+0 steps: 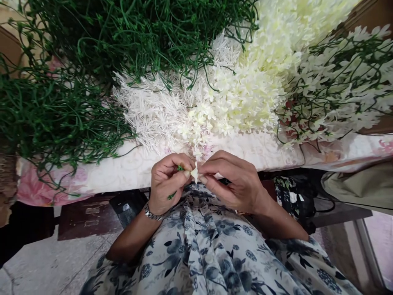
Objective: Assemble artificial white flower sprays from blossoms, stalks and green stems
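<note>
Close in front of my body, my left hand point(168, 180) pinches a green plastic stem point(172, 195) whose ends show between and below the fingers. At those fingertips a white artificial flower point(194, 173) faces to the right, seen nearly edge-on. My right hand point(235, 180) meets the flower from the other side, thumb and forefinger closed together at its face. What lies between the right fingertips is too small to make out. Just beyond the hands are a heap of loose cream-white flower heads point(242, 100) and a pile of thin white sticks point(153, 112).
Dark green plastic stems point(129, 41) are heaped at the back and left. White flowers on green stems point(346, 82) lie at the right. Everything rests on a floral cloth point(101, 176) whose front edge runs just behind my hands. A black bag point(294, 200) is below at right.
</note>
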